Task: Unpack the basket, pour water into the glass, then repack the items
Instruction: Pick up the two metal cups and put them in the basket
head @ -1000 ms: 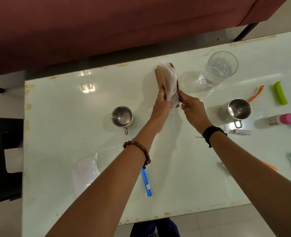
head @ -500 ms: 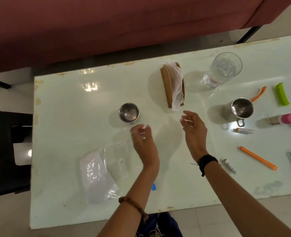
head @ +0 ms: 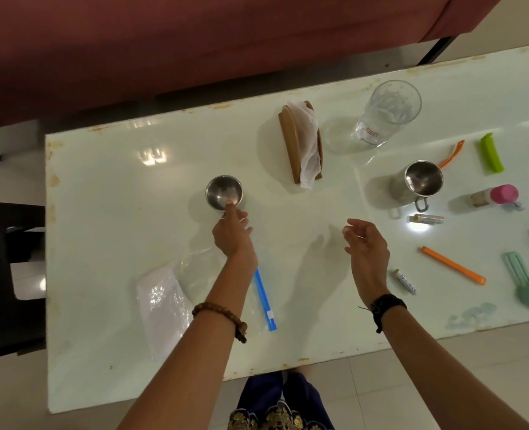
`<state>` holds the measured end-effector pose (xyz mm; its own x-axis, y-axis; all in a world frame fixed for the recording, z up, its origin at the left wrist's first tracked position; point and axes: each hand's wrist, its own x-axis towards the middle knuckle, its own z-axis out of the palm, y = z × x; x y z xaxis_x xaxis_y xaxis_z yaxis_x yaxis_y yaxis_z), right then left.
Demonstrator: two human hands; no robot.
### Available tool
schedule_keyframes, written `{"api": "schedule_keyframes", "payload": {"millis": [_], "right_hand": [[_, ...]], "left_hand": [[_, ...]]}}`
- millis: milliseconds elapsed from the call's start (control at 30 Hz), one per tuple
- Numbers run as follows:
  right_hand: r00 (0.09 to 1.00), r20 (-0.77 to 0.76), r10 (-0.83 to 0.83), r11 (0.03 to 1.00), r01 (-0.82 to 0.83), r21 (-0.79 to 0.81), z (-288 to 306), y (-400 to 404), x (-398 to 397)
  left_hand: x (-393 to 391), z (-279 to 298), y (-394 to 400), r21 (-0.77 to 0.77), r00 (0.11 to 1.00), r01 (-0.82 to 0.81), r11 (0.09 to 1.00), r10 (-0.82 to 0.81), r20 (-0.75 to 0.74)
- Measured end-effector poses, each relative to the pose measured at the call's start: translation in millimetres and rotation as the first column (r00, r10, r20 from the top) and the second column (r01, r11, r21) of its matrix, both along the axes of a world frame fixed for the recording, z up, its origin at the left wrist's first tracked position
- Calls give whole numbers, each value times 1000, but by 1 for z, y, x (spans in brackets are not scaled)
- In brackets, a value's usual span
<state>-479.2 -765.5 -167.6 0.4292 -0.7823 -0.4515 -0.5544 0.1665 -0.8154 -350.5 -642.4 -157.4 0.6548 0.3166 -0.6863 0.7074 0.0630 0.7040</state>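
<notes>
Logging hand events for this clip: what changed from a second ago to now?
Both hands let go of the napkin holder and drew back toward the person. The left hand then went left to the small steel cup, a fingertip now at its near rim. The right hand hovers open and empty. The holder, glass, handled steel mug and scattered small items kept their places.

Pale glossy table (head: 108, 231) on tiled floor (head: 443, 367); behind it — maroon sofa (head: 195, 41).
</notes>
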Motion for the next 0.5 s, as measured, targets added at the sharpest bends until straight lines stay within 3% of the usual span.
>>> {"api": "schedule_keyframes", "payload": {"millis": [133,333,500], "right_hand": [[998,19,-66,997,67,-33,1,-13,-5],[912,104,-396,917,399,-16,7,-52,2],[904,27,-426,904,425,32,3,-81,15]], "left_hand": [[-16,5,-4,-48,1000,24,999,-23,18],[-69,10,-26,-128,988,146,981,-151,-32],[-92,9,-40,-168,970,225,960,-237,-56]]}}
